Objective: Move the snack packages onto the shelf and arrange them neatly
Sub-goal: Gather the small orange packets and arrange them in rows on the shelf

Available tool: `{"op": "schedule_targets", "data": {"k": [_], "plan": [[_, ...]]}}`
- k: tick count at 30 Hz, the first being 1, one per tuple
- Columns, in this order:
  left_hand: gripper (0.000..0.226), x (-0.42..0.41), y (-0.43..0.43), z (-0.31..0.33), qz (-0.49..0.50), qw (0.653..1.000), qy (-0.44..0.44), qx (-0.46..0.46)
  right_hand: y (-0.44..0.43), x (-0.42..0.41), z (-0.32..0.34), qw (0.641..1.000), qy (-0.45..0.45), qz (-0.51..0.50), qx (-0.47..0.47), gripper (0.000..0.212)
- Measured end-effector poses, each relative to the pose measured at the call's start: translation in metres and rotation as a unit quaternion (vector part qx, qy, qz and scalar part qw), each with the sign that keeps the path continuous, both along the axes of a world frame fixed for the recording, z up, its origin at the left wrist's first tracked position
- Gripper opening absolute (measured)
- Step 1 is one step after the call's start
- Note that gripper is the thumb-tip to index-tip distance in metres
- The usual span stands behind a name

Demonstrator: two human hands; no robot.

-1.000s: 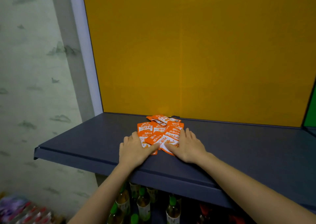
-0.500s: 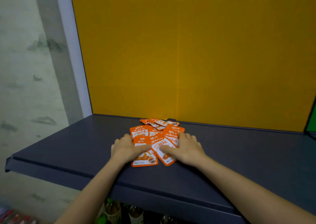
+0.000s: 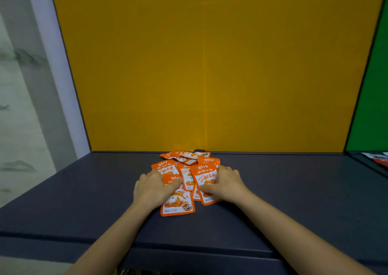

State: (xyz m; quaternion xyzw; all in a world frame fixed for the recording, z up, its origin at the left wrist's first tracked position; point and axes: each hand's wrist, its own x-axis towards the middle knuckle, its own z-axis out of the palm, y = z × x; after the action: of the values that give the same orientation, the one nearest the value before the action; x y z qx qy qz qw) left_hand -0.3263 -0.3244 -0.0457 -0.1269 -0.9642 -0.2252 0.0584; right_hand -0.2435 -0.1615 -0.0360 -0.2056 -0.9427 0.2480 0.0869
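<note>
Several orange and white snack packages (image 3: 185, 169) lie in a loose overlapping pile on the dark grey shelf (image 3: 84, 190), close to its yellow back panel. My left hand (image 3: 153, 187) rests flat on the pile's left side, its fingers over the nearest package (image 3: 178, 203). On the pile's right side lies my right hand (image 3: 224, 183), with its thumb pressed on a tilted package (image 3: 205, 176). Both hands cup the pile from its two sides; neither lifts a package.
The yellow back panel (image 3: 210, 64) rises behind the pile. A green panel (image 3: 371, 96) closes off the right, with more packets (image 3: 380, 158) on the neighbouring shelf. A white post (image 3: 54, 75) and a pale wall stand at the left. The shelf's front edge (image 3: 189, 251) runs below my forearms.
The view has moved closer and higher, so the bottles under the shelf are out of sight. Both hands have drawn the front packages toward me, spreading the pile.
</note>
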Motion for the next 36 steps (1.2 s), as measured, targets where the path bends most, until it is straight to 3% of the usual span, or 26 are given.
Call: {"op": "schedule_targets", "data": {"k": [4,7,14,17,24,30,36], "plan": [[0.052,-0.001,0.001,0.000,-0.022,0.999,-0.001,0.031,0.006,-0.004,0.007,0.994,0.001,-0.038,-0.104,0.075],[0.051,0.001,0.002,0.003,-0.017,0.999,-0.013,0.038,0.008,-0.007,0.010,0.986,-0.003,-0.065,-0.156,0.082],[0.050,0.004,0.006,0.006,-0.021,0.997,-0.016,0.078,0.004,-0.012,0.010,0.993,-0.017,-0.084,-0.083,0.099],[0.045,0.007,0.009,0.007,-0.033,0.993,-0.028,0.109,0.009,-0.015,0.013,0.991,-0.040,-0.077,-0.100,0.094],[0.063,0.013,0.010,0.010,-0.040,0.982,-0.074,0.168,0.012,-0.021,0.019,0.988,-0.082,-0.066,-0.111,0.086],[0.061,0.015,0.017,0.017,-0.055,0.930,-0.191,0.310,0.014,-0.022,0.017,0.986,-0.079,-0.034,-0.143,0.076],[0.059,0.012,0.027,0.026,-0.042,0.932,-0.193,0.303,0.018,-0.018,0.016,0.987,-0.051,-0.021,-0.149,0.064]]}}
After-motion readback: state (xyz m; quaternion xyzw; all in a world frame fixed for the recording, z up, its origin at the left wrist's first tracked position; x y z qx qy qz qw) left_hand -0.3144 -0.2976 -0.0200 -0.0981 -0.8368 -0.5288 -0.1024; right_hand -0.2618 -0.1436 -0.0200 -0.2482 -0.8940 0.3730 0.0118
